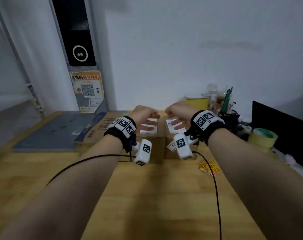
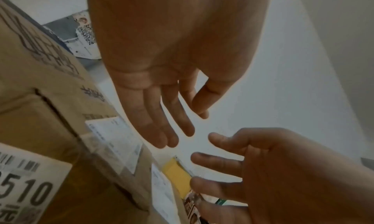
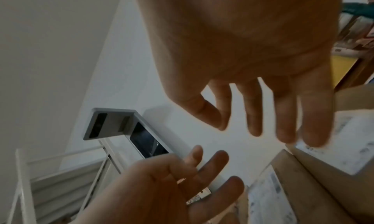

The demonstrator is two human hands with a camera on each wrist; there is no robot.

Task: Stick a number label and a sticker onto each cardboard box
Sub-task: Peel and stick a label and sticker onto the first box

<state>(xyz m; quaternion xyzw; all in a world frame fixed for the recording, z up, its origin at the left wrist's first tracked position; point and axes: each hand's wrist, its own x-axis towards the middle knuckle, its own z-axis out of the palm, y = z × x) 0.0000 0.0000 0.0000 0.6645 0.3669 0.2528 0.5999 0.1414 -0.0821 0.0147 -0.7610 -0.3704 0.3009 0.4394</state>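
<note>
**Both hands spread and empty above two small boxes**

Both arms are out over the wooden table (image 1: 147, 196), and the left hand (image 1: 144, 116) hovers above the left cardboard box (image 1: 156, 148) with its fingers (image 2: 153, 123) straight and loosely fanned, holding nothing. The right hand (image 1: 179, 116) mirrors it over the right cardboard box (image 1: 169, 149), fingers (image 3: 283, 115) long and relaxed, nothing in its grasp either. From the wrist views the two palms face each other, fingertips near but apart, and neither hand visibly touches cardboard.

The two small boxes stand side by side at the middle of the table, just touching or nearly so; the narrow seam between them makes that hard to call. Each carries a white shipping slip on its top face, one (image 1: 148, 128) under the left hand, one (image 1: 175, 127) under the right. On the front of the left box, the left wrist view catches a number label (image 2: 26, 187) with a barcode and the digits 510. A small white tag (image 1: 172, 146) shows at the front of the right box, mostly hidden by the wrist camera.

Red and yellow stickers (image 1: 209, 168) lie flat on the table in front of the right box. A larger printed carton (image 1: 98, 130) sits to the left of the pair, a roll of tape (image 1: 262, 137) off to the right.
</note>
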